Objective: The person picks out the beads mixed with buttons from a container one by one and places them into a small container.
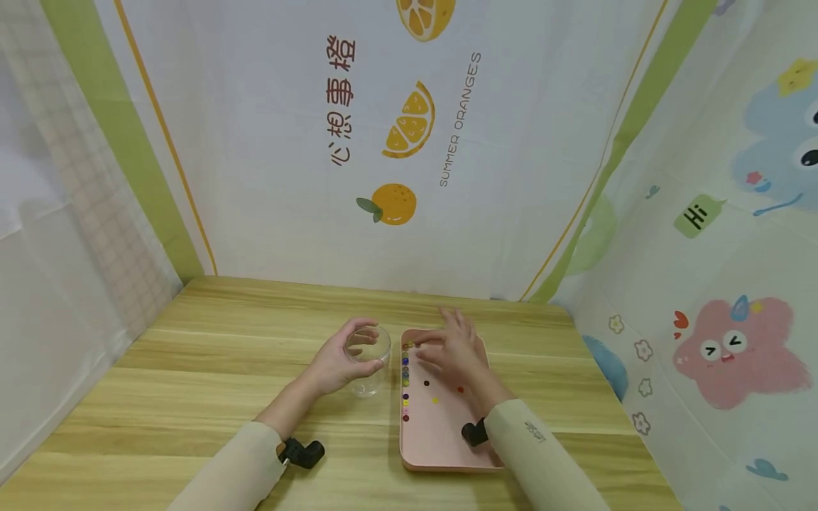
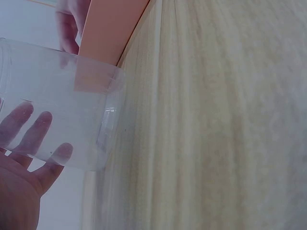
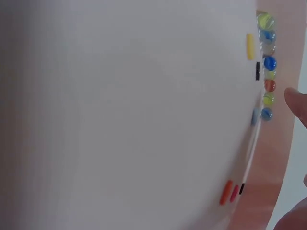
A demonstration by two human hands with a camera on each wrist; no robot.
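1. Clear plastic: one jar, just beside the left side of the tray, its mouth facing up. Whether its base touches the table cannot be told.
2. One left hand grips the jar, fingers and thumb curled round its wall.
3. One pink tray lies on the table, to the right of the jar.
4. One right hand is over the tray's far part, fingers parted and loosely bent near the left edge; nothing shows held in it.
5. At least eight marbles sit in a row along that edge: three yellow-green, three blue, one reddish and one clear brownish. The hand hides part of the far corner, so the full count is unclear.
6. Three small discs lie loose on the tray floor: one black, one yellow, one red.
7. Four more discs line the left edge, nearer the person than the marbles: two dark, one yellow, one pink.
8. One wooden table stands under everything.
9. Two pale sleeves, each with one black wrist camera at the cuff.
10. Three orange pictures are printed on the cloth behind.
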